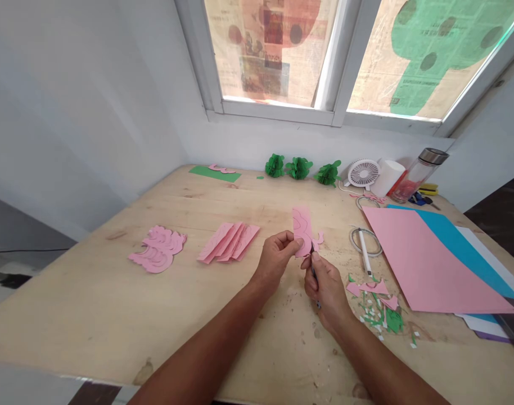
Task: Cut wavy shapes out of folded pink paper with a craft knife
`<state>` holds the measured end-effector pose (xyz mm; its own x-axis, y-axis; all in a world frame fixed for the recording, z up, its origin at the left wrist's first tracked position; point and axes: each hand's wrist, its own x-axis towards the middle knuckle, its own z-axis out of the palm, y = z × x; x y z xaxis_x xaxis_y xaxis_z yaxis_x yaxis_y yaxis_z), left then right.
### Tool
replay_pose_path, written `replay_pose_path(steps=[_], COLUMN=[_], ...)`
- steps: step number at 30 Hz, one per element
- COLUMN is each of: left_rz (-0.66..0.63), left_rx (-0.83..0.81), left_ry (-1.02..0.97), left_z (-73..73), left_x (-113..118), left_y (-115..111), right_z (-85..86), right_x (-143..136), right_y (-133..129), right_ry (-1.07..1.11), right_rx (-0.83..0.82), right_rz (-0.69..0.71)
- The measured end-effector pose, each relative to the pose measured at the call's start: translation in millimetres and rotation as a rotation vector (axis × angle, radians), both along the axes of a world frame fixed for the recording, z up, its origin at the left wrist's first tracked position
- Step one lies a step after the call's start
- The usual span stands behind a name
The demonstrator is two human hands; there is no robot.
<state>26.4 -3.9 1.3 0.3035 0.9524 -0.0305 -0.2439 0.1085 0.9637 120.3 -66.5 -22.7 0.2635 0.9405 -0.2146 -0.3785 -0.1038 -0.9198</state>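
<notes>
Near the middle of the table, my left hand [278,256] pinches a folded pink paper strip [301,222] marked with wavy drawn lines. My right hand [327,284] is closed around a slim dark cutting tool [313,271], its tip against the strip's right edge. Fingers cover most of the tool, so its exact kind is unclear. A curled pink offcut [320,238] sticks out beside the tip. To the left lie several folded pink strips [228,242] and a stack of pink scalloped cutouts [159,249].
Pink and blue paper sheets [425,259] cover the right side. Nearby are paper scraps [379,309], a white pen [364,253] and a tape ring [352,241]. Green paper shapes [299,168], a small fan [364,174] and a glass bottle [419,175] stand along the back.
</notes>
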Motion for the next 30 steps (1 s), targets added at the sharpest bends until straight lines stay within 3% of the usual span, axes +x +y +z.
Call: replay_pose_path(steps=[30], left_rz=[-0.019], left_rx=[-0.003], left_ry=[0.0], left_z=[-5.8], left_x=[0.5], left_y=[2.0], right_z=[-1.1], right_x=[-1.1], right_y=[-0.3], right_ry=[-0.009], right_rx=[0.004], right_rz=[0.0])
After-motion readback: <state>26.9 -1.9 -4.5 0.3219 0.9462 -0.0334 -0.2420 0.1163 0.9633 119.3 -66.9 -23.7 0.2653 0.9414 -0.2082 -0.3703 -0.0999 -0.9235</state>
